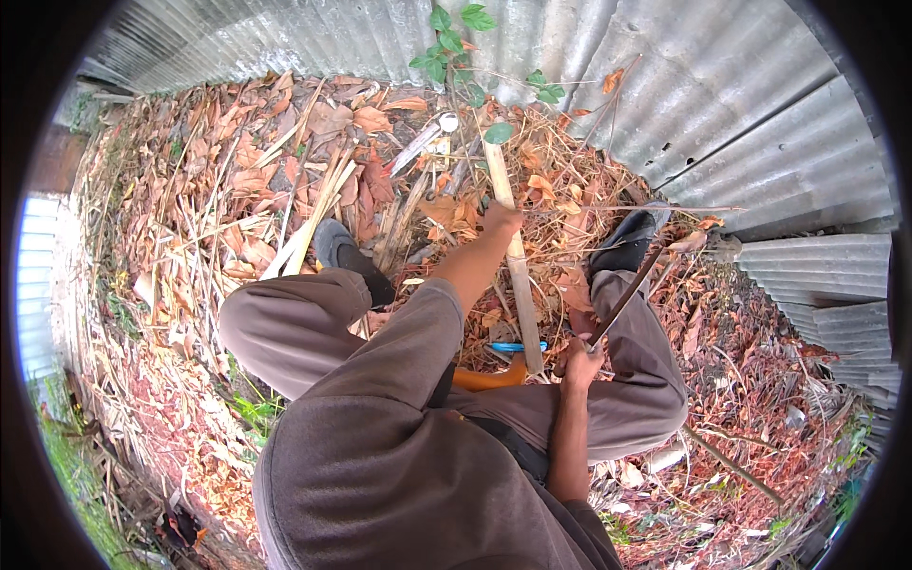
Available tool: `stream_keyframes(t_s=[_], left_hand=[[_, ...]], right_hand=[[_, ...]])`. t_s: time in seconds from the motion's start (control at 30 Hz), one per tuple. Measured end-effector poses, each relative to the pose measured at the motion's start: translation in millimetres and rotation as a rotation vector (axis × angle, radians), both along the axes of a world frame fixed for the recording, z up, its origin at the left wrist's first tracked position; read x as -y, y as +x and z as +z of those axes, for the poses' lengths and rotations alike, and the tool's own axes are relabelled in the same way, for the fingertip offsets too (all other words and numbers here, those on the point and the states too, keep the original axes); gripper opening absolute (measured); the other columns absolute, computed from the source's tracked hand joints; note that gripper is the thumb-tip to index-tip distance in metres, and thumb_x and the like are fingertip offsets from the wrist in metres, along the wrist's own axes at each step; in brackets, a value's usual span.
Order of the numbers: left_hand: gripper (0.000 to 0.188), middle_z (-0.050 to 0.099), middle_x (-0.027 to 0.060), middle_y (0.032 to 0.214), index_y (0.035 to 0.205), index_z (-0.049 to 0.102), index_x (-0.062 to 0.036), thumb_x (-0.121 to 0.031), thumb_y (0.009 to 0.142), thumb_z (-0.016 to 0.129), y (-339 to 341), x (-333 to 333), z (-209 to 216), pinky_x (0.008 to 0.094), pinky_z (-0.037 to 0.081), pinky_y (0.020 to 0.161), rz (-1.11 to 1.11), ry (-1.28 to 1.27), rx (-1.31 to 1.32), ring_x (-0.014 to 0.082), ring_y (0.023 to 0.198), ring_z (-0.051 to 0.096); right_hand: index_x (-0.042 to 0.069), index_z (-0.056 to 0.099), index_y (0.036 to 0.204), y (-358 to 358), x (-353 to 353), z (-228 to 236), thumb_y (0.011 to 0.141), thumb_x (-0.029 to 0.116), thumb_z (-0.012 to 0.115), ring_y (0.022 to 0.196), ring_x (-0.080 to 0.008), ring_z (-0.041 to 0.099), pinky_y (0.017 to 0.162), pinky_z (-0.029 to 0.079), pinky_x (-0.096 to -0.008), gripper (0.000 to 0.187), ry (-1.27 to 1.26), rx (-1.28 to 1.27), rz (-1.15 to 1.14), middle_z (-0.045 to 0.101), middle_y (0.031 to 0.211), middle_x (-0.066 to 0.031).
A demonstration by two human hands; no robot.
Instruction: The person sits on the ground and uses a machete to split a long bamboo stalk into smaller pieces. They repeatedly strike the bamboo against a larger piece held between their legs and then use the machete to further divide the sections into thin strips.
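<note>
I sit on leaf-covered ground with knees apart. My left hand [502, 220], stretched forward, is closed round the middle of a long pale split-bamboo or wooden strip [522, 290]. The strip slants from the leaves ahead down to between my legs. My right hand [579, 361], beside the strip's near end, is closed on a long, narrow, dark blade-like tool [628, 299], which looks like a machete. Its dark length points up and to the right, over my right shin; the grip is hidden by my fingers. Next to the strip's lower end lie a bright blue piece [516, 347] and an orange-brown object [489, 378].
Corrugated metal sheets [703, 85] wall the far side and the right. A green-leaved plant [446, 47] grows against them. Dry leaves, pale split strips [321, 209] and wood scraps [418, 147] cover the ground. A thin stick [731, 463] lies behind my right knee.
</note>
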State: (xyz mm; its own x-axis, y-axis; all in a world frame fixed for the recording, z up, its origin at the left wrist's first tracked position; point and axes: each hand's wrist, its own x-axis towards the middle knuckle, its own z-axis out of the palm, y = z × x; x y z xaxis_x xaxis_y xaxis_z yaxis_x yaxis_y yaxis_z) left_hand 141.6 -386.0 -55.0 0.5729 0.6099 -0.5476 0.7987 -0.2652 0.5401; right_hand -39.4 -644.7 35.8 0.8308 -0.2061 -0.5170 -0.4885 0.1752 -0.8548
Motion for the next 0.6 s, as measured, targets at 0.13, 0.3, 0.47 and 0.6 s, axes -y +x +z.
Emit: stream_keyframes(t_s=[0.13, 0.3, 0.47, 0.6], left_hand=[[0.053, 0.061, 0.0209, 0.111, 0.119, 0.044, 0.0038, -0.022, 0.08, 0.071, -15, 9, 44, 0.0399, 0.046, 0.09, 0.197, -0.233, 0.276, 0.0306, 0.105, 0.059], [0.043, 0.059, 0.0165, 0.104, 0.118, 0.04, 0.0038, -0.008, 0.084, 0.064, -54, 6, 158, 0.0373, 0.046, 0.086, 0.182, -0.267, 0.627, 0.0255, 0.095, 0.06], [0.041, 0.058, 0.0114, 0.098, 0.117, 0.039, 0.0018, -0.006, 0.084, 0.063, -87, -16, 282, 0.0316, 0.047, 0.079, -0.037, -0.193, 1.061, 0.0172, 0.087, 0.058], [0.035, 0.059, 0.0054, 0.087, 0.107, 0.049, 0.0001, -0.01, 0.081, 0.069, -107, -43, 364, 0.0295, 0.048, 0.072, -0.074, 0.042, 1.256, 0.0122, 0.079, 0.057]], right_hand=[[0.005, 0.047, 0.084, 3, 0, -4, 0.084, -0.002, 0.052, 0.038, -0.0085, 0.04, 0.032, 0.033, -0.0244, 0.008, 0.082, 0.005, -0.014, 0.045, 0.056, -0.0005], [0.007, 0.046, 0.083, 3, -5, -5, 0.082, -0.004, 0.052, 0.039, -0.0072, 0.035, 0.033, 0.031, -0.0242, 0.012, 0.14, -0.002, -0.008, 0.04, 0.054, 0.002], [0.005, 0.046, 0.083, 3, -9, 2, 0.083, -0.001, 0.053, 0.039, -0.008, 0.038, 0.033, 0.032, -0.0243, 0.009, 0.185, 0.039, 0.007, 0.042, 0.055, 0.001], [0.004, 0.045, 0.079, 2, -10, 3, 0.083, -0.003, 0.05, 0.038, -0.0098, 0.039, 0.032, 0.032, -0.0252, 0.009, 0.183, 0.106, 0.0, 0.044, 0.054, -0.0021]])
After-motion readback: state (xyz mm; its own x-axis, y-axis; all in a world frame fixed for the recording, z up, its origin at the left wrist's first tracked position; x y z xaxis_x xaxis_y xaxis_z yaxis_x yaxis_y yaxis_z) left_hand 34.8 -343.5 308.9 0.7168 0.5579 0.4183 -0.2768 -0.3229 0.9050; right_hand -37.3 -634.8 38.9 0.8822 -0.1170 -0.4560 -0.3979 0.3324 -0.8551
